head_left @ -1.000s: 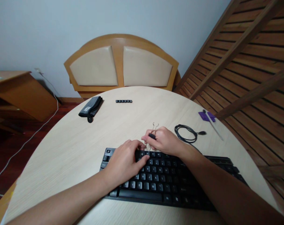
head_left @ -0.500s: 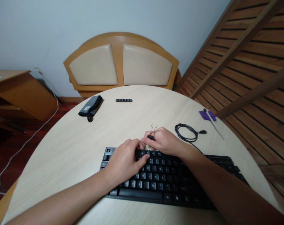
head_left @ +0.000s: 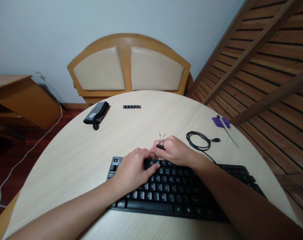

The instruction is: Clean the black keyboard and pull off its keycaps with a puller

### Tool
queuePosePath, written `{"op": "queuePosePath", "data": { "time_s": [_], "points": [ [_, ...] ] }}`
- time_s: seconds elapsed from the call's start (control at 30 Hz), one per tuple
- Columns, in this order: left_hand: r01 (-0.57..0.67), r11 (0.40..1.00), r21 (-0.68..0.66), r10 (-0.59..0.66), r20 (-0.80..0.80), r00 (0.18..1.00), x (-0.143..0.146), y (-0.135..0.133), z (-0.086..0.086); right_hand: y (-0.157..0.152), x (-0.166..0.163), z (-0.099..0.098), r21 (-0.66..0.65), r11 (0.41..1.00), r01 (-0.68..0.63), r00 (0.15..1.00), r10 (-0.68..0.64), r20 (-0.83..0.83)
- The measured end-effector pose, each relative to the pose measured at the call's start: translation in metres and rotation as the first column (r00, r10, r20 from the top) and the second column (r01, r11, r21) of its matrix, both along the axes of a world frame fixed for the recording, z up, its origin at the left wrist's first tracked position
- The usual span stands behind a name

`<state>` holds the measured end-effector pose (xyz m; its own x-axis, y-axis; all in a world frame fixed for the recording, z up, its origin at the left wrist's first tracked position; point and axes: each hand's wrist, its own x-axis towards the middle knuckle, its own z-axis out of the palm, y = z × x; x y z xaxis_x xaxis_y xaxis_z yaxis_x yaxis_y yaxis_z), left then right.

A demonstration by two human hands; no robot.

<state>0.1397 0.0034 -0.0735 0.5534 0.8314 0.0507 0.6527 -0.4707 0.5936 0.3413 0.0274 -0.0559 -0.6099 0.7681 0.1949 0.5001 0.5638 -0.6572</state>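
A black keyboard (head_left: 181,196) lies on the round pale table (head_left: 74,156) in front of me. My left hand (head_left: 133,171) rests on its upper left keys, fingers curled and pressing down by the top row. My right hand (head_left: 175,150) sits at the keyboard's far edge, pinching a small black binder clip (head_left: 161,141) whose wire handles stick up. The two hands almost touch at the top key row.
A short row of loose black keycaps (head_left: 132,106) lies far across the table, with a dark folded pouch (head_left: 96,114) to its left. A coiled black cable (head_left: 200,140) and a purple piece with a white stick (head_left: 222,123) lie right. A chair stands behind.
The right hand with the clip has shifted slightly left toward the left hand, and the clip's handles stand more upright. The left hand stays on the keys.
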Motion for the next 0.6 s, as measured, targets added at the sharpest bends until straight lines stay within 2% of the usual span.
{"op": "queuePosePath", "data": {
  "time_s": [0.3, 0.6],
  "points": [
    [0.031, 0.996, -0.082, -0.026, 0.061, 0.998, -0.0024, 0.0063, -0.0078, -0.0013, -0.0013, -0.0003, 0.042, 0.999, -0.015, 1.000, 0.016, -0.015],
    [0.090, 0.994, -0.065, -0.086, 0.057, 0.995, -0.0017, 0.0046, -0.0014, -0.0020, -0.0026, -0.0027, 0.066, 0.998, 0.008, 1.000, -0.006, -0.029]
  ]
}}
